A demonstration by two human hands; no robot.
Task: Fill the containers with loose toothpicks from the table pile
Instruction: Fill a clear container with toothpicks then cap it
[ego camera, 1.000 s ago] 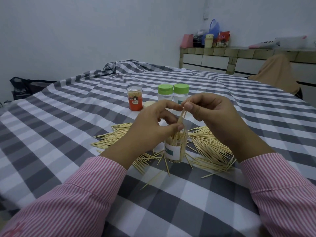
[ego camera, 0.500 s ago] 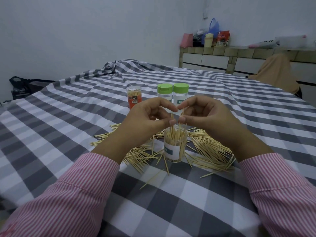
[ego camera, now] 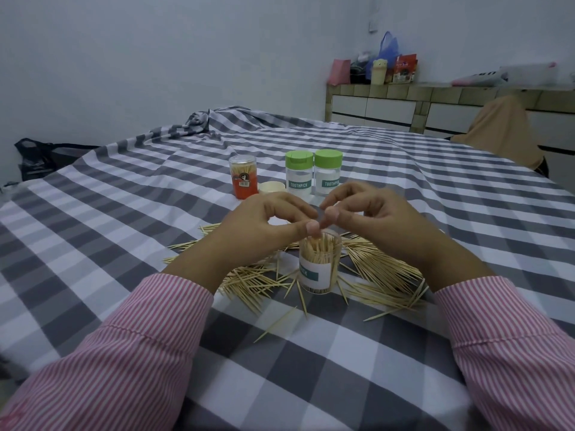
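Note:
A clear labelled container [ego camera: 320,273] stands open on the checked cloth, packed with upright toothpicks. Loose toothpicks [ego camera: 384,270] lie spread around it on both sides. My left hand [ego camera: 264,227] and my right hand [ego camera: 373,217] hover just over the container's mouth, fingers curled, thumbs and forefingers nearly meeting. My left thumb tip touches the toothpick tops. I see no toothpick between the fingers of either hand.
Behind the hands stand two green-lidded jars, one on the left [ego camera: 298,175] and one on the right [ego camera: 328,174], an orange-labelled toothpick tub [ego camera: 243,178] and a cream lid [ego camera: 272,187]. A single toothpick [ego camera: 275,325] lies nearer me. A tiled counter [ego camera: 435,98] is at the far right.
Both hands held a small bundle of toothpicks above the container; they lowered it in, and the bundle now stands inside with the fingertips at the rim.

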